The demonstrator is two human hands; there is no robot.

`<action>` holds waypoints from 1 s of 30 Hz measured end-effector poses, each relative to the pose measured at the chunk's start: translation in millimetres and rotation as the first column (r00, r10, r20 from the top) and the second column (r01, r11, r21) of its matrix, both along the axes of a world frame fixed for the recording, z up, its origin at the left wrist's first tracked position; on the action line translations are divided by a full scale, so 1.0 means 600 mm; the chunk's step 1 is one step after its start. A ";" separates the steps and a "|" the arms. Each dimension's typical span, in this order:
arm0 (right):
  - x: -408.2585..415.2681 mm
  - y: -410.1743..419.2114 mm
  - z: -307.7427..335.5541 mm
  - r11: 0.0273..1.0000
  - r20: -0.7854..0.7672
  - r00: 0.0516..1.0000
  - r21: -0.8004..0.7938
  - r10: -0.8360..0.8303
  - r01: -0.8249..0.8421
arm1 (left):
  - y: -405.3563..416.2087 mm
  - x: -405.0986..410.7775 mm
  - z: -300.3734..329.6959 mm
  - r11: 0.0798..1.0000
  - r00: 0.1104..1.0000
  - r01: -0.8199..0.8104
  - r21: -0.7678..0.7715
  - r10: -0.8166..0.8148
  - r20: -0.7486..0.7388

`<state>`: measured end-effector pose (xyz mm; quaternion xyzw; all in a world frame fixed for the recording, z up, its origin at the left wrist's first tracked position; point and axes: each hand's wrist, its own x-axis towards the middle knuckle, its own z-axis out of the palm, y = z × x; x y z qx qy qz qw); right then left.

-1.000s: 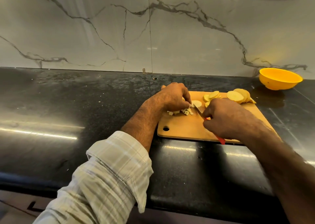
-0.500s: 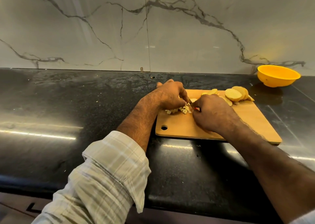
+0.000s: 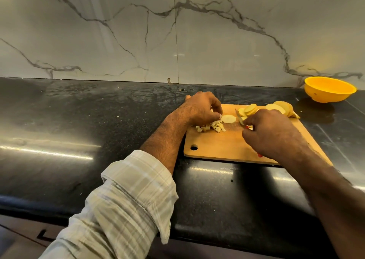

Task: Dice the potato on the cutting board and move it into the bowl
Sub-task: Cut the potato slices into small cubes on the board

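Wooden cutting board (image 3: pixel 227 148) mid-frame holds diced potato (image 3: pixel 212 126) under curled left hand (image 3: pixel 201 108) touching a slice (image 3: pixel 228 118), right hand (image 3: pixel 270 132) grips knife (image 3: pixel 240 118) (red handle), bowl (image 3: pixel 329 90) upper right.

One cutting board (image 3: pixel 221 146) is seen on the desk (image 3: pixel 79 120), and one yellow bowl (image 3: pixel 328 89) beside it. One flat potato slice (image 3: pixel 228 118) lies alone; a stack of further slices (image 3: pixel 276 107) cannot be counted exactly. One heap of small dice (image 3: pixel 212 126) is seen, too many to count. One knife (image 3: pixel 241 118) and two hands (image 3: pixel 201 108) (image 3: pixel 270 132) are counted.
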<state>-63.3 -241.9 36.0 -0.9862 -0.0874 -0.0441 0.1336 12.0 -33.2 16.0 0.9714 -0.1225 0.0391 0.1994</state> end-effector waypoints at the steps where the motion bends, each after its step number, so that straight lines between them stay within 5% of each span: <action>1: 0.001 0.002 -0.002 1.000 -0.007 1.000 -0.018 -0.009 0.009 | 0.002 0.002 -0.001 1.000 1.000 0.004 -0.018 -0.004 0.022; 7: 0.010 0.014 -0.020 0.998 -0.049 0.998 -0.050 -0.041 0.039 | 0.020 0.013 -0.018 0.980 0.994 -0.078 -0.185 0.090 0.056; 16: 0.029 -0.005 -0.035 0.966 -0.058 0.998 0.257 -0.013 0.027 | 0.025 0.026 -0.035 0.923 0.983 -0.175 -0.342 0.182 -0.014; 30: -0.004 0.010 -0.020 0.979 0.041 0.989 0.140 0.142 -0.146 | 0.030 0.021 -0.031 0.879 0.972 -0.161 -0.450 0.220 0.083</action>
